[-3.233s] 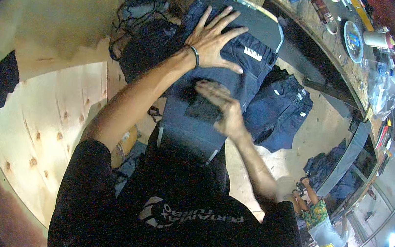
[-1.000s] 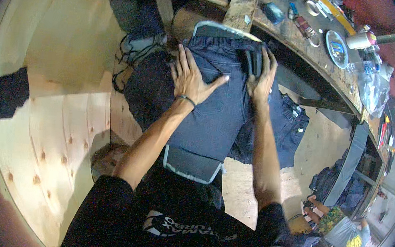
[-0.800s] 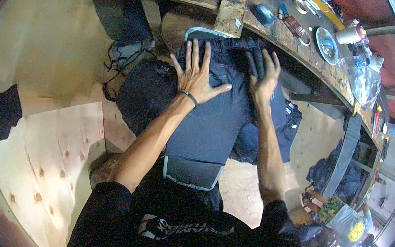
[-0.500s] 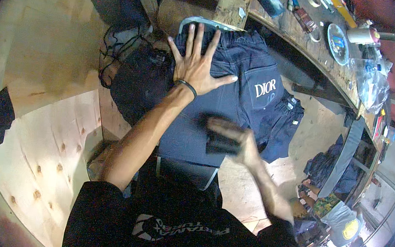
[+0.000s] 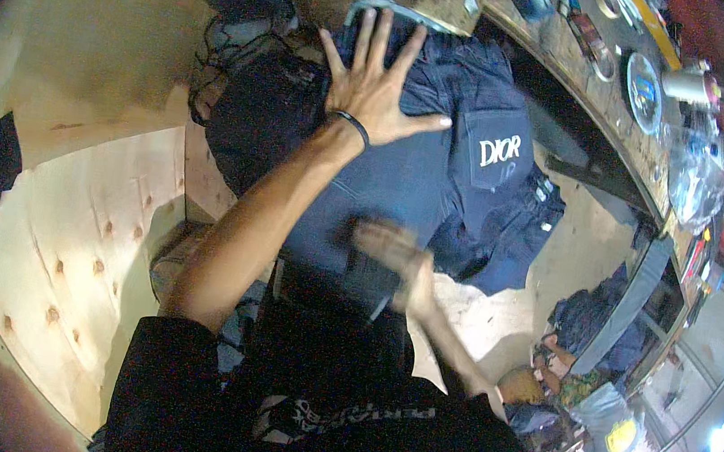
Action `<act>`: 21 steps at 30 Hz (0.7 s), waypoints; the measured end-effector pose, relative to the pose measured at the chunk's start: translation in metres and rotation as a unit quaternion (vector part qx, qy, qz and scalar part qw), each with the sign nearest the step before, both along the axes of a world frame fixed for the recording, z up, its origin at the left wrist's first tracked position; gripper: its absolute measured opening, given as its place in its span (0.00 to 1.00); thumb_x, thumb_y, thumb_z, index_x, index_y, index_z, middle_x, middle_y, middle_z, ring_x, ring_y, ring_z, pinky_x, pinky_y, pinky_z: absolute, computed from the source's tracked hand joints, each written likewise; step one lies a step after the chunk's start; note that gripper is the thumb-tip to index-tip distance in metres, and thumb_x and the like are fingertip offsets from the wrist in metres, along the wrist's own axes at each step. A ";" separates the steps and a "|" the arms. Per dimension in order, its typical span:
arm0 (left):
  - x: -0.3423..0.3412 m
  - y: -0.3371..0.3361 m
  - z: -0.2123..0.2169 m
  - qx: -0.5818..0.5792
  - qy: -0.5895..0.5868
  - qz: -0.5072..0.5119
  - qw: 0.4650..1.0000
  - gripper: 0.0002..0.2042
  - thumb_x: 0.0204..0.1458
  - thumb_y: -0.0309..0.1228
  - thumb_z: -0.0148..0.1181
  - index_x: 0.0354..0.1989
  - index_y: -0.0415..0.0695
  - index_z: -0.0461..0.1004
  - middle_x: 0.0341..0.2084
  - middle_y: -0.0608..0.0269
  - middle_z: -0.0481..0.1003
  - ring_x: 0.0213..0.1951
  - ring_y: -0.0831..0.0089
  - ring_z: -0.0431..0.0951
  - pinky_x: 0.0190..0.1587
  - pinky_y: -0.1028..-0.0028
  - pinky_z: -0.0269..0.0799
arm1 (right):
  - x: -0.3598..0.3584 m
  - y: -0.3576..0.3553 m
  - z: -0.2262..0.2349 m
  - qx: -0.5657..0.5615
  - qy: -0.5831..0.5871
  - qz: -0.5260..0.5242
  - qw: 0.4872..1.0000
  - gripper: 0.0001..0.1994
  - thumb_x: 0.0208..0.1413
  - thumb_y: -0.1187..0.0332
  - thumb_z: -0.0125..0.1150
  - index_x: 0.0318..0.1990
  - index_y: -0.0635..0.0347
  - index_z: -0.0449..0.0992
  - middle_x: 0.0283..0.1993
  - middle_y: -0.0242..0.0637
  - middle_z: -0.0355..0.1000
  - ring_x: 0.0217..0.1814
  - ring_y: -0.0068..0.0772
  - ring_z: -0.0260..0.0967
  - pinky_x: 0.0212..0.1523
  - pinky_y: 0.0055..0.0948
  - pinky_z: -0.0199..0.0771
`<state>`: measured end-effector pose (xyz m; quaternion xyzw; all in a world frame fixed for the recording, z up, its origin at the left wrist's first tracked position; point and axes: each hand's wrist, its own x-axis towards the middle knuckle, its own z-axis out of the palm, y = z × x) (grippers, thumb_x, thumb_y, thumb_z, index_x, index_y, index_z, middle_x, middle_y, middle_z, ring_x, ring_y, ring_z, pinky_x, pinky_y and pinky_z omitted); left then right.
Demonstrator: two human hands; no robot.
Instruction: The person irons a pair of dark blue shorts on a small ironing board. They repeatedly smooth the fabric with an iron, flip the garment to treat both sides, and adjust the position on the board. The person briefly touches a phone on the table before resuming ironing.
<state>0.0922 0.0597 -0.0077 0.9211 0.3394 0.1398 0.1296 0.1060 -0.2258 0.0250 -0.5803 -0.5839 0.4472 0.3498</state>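
Note:
A dark navy denim garment [image 5: 391,175] is spread over a pale-rimmed frame in front of me. My left hand [image 5: 377,92] presses flat on its upper part, fingers spread wide and thumb stretched to the right; a black band circles the wrist. Lower down, my right hand [image 5: 390,252] is over the cloth, its fingers smeared by motion. Something dark shows beside those fingers, but whether I hold it is unclear. Right of my left thumb, a back pocket [image 5: 493,149] carries white lettering.
A wooden workbench [image 5: 570,75] at upper right holds a round dish [image 5: 643,91], a white thread spool [image 5: 688,86] and clear plastic bags [image 5: 696,181]. More dark clothing [image 5: 258,118] bulges at left beside a plywood panel [image 5: 80,237]. Another person [image 5: 609,419] sits at lower right.
My right hand has swept left and slightly down across the cloth. My left hand stays spread on the same part of the garment. The whole view has shifted a little.

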 end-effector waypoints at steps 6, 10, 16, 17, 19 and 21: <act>0.003 0.004 -0.003 -0.008 0.016 -0.027 0.999 0.64 0.38 0.82 0.60 0.82 0.62 0.47 0.81 0.40 0.38 0.81 0.40 0.35 0.67 0.15 0.28 | -0.006 0.040 0.024 -0.051 0.033 -0.075 0.995 0.36 0.41 0.61 0.78 0.63 0.54 0.80 0.68 0.43 0.75 0.74 0.50 0.69 0.78 0.51 0.60; 0.003 0.006 -0.004 -0.029 -0.016 -0.058 0.998 0.62 0.40 0.81 0.58 0.82 0.60 0.49 0.81 0.41 0.39 0.82 0.44 0.35 0.69 0.17 0.23 | -0.025 0.034 0.008 0.020 0.043 0.044 0.998 0.34 0.45 0.56 0.76 0.63 0.55 0.80 0.68 0.47 0.75 0.73 0.52 0.70 0.77 0.48 0.62; 0.003 0.008 -0.003 -0.015 -0.056 -0.074 0.996 0.57 0.46 0.76 0.60 0.82 0.58 0.50 0.81 0.41 0.42 0.81 0.45 0.38 0.71 0.20 0.27 | -0.049 0.020 -0.014 -0.008 0.017 -0.010 1.000 0.33 0.44 0.62 0.74 0.62 0.58 0.81 0.67 0.48 0.76 0.73 0.53 0.70 0.76 0.49 0.63; 0.004 0.008 -0.004 -0.019 -0.062 -0.101 0.993 0.56 0.47 0.74 0.61 0.82 0.58 0.50 0.81 0.41 0.42 0.82 0.45 0.38 0.72 0.20 0.28 | -0.054 0.017 -0.011 -0.009 0.029 0.036 0.999 0.30 0.47 0.62 0.70 0.62 0.56 0.81 0.68 0.47 0.75 0.73 0.55 0.69 0.76 0.52 0.62; 0.007 0.010 -0.004 0.013 -0.094 -0.130 0.987 0.56 0.47 0.73 0.62 0.82 0.60 0.49 0.81 0.41 0.41 0.82 0.45 0.38 0.73 0.22 0.29 | -0.063 0.017 -0.005 -0.028 0.036 0.015 0.999 0.31 0.46 0.64 0.70 0.63 0.56 0.81 0.68 0.47 0.75 0.73 0.55 0.69 0.77 0.52 0.61; 0.008 0.012 -0.006 -0.005 -0.101 -0.147 0.984 0.55 0.48 0.72 0.63 0.82 0.61 0.48 0.81 0.42 0.40 0.82 0.46 0.38 0.74 0.24 0.30 | -0.066 0.023 0.001 -0.015 0.041 0.010 0.999 0.32 0.45 0.66 0.70 0.63 0.56 0.81 0.68 0.47 0.75 0.73 0.54 0.69 0.77 0.52 0.60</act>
